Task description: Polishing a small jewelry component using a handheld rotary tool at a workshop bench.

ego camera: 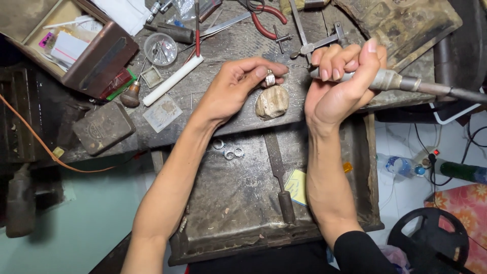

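I'm mid-grind: left hand [238, 83] fingers pinch the ring [270, 77] over the bench peg [272, 101], right hand [337, 81] fist-clamped on the handpiece [390, 81], tip probably touching; next needs steady ring rotation.

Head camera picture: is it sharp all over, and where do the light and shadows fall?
In the head view, the left hand pinching a small silver ring and the right hand gripping a metal handpiece are well lit and fairly sharp; the ring glints a little; the workbench edges bend slightly outward; the left side sinks into dark shadow.
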